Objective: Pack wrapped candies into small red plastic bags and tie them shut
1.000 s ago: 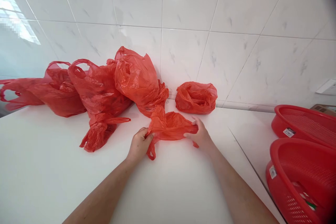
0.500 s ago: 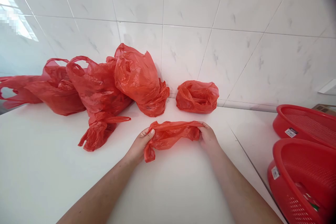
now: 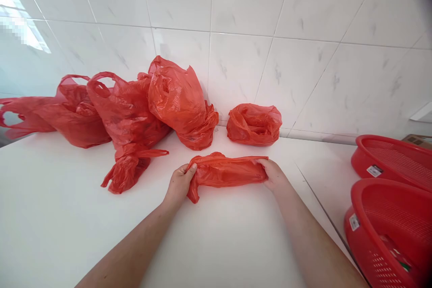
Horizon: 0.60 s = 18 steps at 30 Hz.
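Observation:
A thin red plastic bag is stretched sideways between my two hands, above the white table. My left hand pinches its left end, thumb on top, and a loose corner hangs below the fingers. At the other end, my right hand grips the bag, its fingertips partly hidden in the plastic. Behind it, close to the wall, stands another red plastic bag with its top folded down and its mouth facing up.
Several full red plastic bags lean together along the wall at the left. A crumpled red bag lies in front of them. Two red plastic baskets stand at the right, past a seam in the white table. White tiles cover the wall.
My right hand has shifted slightly right, and the bag is now pulled wider and straighter between my hands. Its lower edge, which sagged unevenly, runs nearly level.

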Available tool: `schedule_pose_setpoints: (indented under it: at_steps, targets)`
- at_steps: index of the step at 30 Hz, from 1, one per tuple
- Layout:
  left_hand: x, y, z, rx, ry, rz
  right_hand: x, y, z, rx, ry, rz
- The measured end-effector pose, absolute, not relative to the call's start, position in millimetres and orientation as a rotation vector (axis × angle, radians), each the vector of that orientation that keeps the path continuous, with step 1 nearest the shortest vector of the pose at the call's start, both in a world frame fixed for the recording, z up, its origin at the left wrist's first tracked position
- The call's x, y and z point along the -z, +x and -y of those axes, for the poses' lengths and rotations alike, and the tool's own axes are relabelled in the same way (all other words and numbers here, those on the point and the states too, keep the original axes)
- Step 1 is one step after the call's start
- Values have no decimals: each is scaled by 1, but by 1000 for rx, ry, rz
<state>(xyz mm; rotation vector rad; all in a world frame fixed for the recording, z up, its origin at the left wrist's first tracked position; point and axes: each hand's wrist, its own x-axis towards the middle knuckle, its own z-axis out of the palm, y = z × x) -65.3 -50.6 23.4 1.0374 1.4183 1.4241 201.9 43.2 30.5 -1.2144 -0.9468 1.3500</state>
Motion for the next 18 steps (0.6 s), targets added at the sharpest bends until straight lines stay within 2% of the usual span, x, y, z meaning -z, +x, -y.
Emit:
schedule_pose_setpoints:
  at_steps: [3, 9, 11, 13, 16, 18]
  targets:
    - [-22, -64, 50, -1444, 1021, -1411, -41, 198, -39, -1193, -1296, 967]
    - [-26, -57, 52, -1490, 980, -1405, -96, 170, 7, -68, -1263, 1477]
    - [-28, -55, 53, -1507, 937, -1399, -115, 162, 29, 59, -1251, 1569]
    - [-30, -54, 54, -1521, 890, -1381, -129, 157, 49, -102, -1204, 1663]
    - [-31, -50, 55, -1500, 856, -1329, -134, 151, 69, -713, -1027, 2076]
    - [-30, -47, 57, -1472, 874, -1262, -125, 144, 71, -924, -940, 2371]
